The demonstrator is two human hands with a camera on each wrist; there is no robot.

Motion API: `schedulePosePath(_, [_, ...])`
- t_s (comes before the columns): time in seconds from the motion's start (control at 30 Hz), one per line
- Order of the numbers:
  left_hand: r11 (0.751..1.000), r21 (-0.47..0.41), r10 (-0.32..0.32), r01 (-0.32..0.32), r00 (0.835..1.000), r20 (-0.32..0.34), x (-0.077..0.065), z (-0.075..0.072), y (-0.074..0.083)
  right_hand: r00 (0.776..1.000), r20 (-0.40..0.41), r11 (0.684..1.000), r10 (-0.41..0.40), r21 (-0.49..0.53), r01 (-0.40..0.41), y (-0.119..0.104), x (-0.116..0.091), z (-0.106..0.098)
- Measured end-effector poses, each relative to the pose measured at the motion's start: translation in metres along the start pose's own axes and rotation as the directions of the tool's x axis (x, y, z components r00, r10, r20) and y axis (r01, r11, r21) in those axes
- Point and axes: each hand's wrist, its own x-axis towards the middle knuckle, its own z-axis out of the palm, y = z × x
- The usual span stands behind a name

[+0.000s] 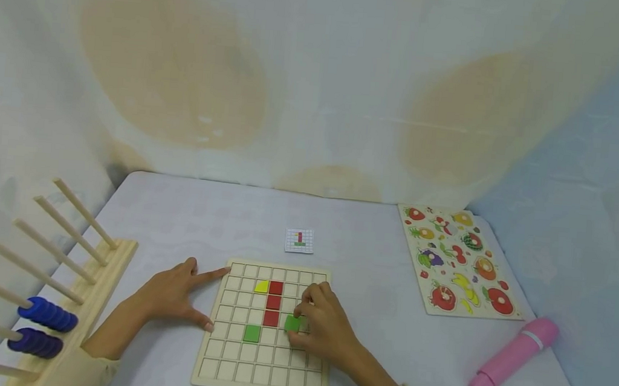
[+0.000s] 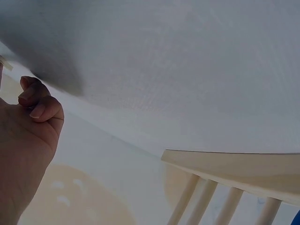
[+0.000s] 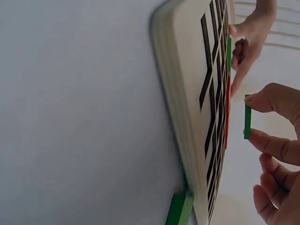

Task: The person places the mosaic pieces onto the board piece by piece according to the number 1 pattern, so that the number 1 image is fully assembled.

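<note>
A wooden grid board (image 1: 220,355) lies on the table with a yellow piece (image 1: 261,286), a column of 3 red square tiles (image 1: 273,302) and a green tile (image 1: 252,333) on it. Over its right half, my right hand (image 1: 328,331) pinches another green tile (image 3: 247,117) between thumb and forefinger, held apart from the board in the right wrist view. My left hand (image 1: 173,291) touches the board's left side with outstretched forefinger and thumb, the other fingers bent. One more green piece (image 3: 179,208) shows beside the board's edge in the right wrist view.
Behind the board lies a small pattern card (image 1: 299,241). A wooden peg rack (image 1: 112,268) with blue and purple rings stands at left. On the right are a fruit puzzle board (image 1: 459,262) and a pink cylindrical object (image 1: 512,357).
</note>
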Motion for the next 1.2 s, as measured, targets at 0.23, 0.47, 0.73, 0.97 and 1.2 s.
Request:
schedulePosePath(0.23, [1.0, 0.01, 0.004, -0.004, 1.0, -0.009, 0.0, 0.002, -0.001, 0.995, 0.07, 0.997, -0.071, -0.029, 0.073, -0.015, 0.01, 0.012])
schedulePosePath(0.47, [1.0, 0.009, -0.008, 0.008, 1.0, -0.003, 0.0, 0.002, 0.0, 0.988, 0.108, 0.991, -0.114, -0.064, 0.121, -0.023, 0.01, 0.02])
schedulePosePath(0.73, [1.0, -0.002, -0.01, 0.011, 1.0, 0.006, -0.001, -0.001, 0.001, 0.992, 0.094, 0.996, -0.078, -0.037, 0.082, -0.03, 0.008, 0.023])
schedulePosePath(0.97, [1.0, 0.004, -0.01, 0.01, 1.0, 0.018, 0.001, -0.001, 0.001, 0.993, 0.12, 0.997, -0.019, -0.068, 0.027, -0.033, 0.008, 0.02])
schedulePosePath(1.2, [1.0, -0.002, -0.018, 0.018, 1.0, 0.024, 0.001, 0.001, 0.001, 0.99, 0.131, 0.998, 0.047, 0.042, -0.053, -0.014, -0.002, -0.001])
